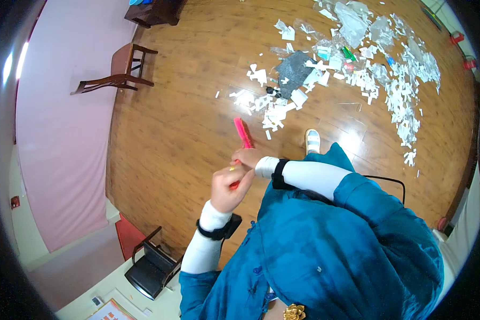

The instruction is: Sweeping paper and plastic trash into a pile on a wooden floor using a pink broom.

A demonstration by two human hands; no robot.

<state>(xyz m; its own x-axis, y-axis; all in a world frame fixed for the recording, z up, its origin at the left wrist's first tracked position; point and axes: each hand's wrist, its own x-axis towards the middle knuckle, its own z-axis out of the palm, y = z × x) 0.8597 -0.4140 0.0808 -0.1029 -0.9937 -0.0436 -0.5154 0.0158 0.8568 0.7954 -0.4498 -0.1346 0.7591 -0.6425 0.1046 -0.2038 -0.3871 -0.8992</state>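
Note:
A pink-red broom (242,132) points away from me, its head low toward the wooden floor. Both my hands are closed around its handle, which is mostly hidden by them. My left hand (228,189) grips the near end, where a bit of red shows between the fingers. Just beyond it, touching, my right hand (247,157) wraps the handle closer to the head. Ahead of the broom lie white paper scraps (274,113), apart from its head. Among them is a dark grey cloth-like piece (293,72).
A wide pile of paper bits and clear plastic bags (352,25) spreads over the far right floor. A wooden chair (127,69) stands by the pink-draped wall (64,117) at left. At lower left is a black chair (150,272). My white shoe (313,141) is near the scraps.

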